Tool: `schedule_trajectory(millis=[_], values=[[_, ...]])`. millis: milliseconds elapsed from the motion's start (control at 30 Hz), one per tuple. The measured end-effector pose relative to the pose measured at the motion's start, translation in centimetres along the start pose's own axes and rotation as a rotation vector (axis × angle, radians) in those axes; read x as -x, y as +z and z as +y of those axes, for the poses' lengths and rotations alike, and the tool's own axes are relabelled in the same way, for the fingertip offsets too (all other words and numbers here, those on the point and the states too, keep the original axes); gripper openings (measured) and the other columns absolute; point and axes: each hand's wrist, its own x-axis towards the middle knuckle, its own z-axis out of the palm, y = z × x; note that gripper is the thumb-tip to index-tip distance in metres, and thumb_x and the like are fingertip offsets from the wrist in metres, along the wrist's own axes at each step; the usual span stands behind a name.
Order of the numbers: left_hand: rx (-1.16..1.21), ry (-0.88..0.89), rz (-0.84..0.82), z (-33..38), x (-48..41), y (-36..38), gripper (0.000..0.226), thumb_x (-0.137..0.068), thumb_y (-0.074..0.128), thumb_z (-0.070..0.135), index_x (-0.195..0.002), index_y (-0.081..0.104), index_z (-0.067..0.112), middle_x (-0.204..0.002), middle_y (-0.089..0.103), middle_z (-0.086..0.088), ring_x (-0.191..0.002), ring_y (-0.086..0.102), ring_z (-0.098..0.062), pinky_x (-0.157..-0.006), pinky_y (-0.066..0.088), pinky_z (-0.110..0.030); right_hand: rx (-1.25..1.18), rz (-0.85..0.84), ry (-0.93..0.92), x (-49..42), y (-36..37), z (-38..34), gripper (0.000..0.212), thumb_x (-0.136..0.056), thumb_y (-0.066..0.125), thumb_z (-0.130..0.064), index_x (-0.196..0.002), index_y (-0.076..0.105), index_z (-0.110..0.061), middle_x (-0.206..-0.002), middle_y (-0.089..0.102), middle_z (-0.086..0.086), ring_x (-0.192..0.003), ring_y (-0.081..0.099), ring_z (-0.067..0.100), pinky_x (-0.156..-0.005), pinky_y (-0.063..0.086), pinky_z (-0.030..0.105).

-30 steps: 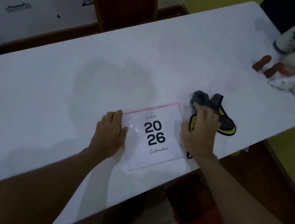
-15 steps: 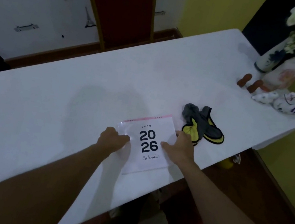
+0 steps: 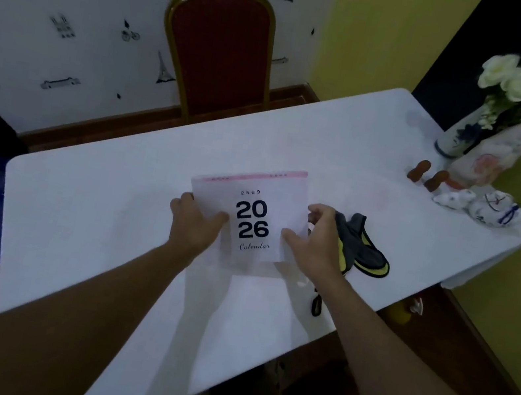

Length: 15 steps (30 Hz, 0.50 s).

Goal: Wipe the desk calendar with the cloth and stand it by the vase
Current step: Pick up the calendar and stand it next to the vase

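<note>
White plastic folding table [image 3: 265, 320] fills most of the view, with a red padded chair with a gold metal frame [image 3: 220, 51] pushed up to its far side. At the far right corner stands a tall white ceramic vase with blue painting and white roses [image 3: 461, 133], a pale floral-wrapped bundle [image 3: 489, 157] leaning just beside it, and small blue-and-white ceramic figurines [image 3: 483, 208] in front.

Near the middle of the table, toward its near edge, is the white card desk calendar with a pink top strip and "2026" printed on its cover [image 3: 255, 220], well apart from the vase. It looks lifted and tilted toward the camera, though whether its lower edge touches the table cannot be told. The left hand [image 3: 195, 224] grasps its left edge, thumb on the cover; the right hand [image 3: 317, 242] pinches the right edge, fingers curled behind. The grey and yellow cloth [image 3: 361, 250] lies loose just right of that hand, held by neither.

Wiping seems finished, so the placing step is in hand. Next the calendar likely needs opening into its easel shape, then carrying right and setting down upright beside the vase, clear of the figurines.
</note>
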Motion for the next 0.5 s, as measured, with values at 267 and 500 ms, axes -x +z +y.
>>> schedule_trajectory(millis=[267,500], values=[[0.021,0.215,-0.107,-0.1,-0.6,0.1,0.069,-0.085,0.068,0.005,-0.145,0.034,0.017,-0.134,0.051,-0.015,-0.126,0.051,-0.035,-0.097,0.055,-0.056,-0.095,-0.015,0.072,-0.8,0.8,0.7,0.031,-0.088,0.073,-0.015,-0.113,0.054,-0.013,-0.107,0.064,0.003,-0.1,0.064,0.017,-0.083,0.059,0.042],[0.068,-0.006,-0.279,-2.2,-0.8,0.8,0.08,-0.087,0.061,-0.004,-0.144,0.011,0.019,-0.113,0.057,0.001,-0.106,0.062,-0.018,-0.075,0.056,-0.028,-0.137,-0.148,0.117,-1.0,1.5,3.0,0.036,-0.092,0.07,-0.022,-0.121,0.049,-0.025,-0.111,0.064,-0.012,-0.102,0.062,0.002,-0.089,0.054,0.031]])
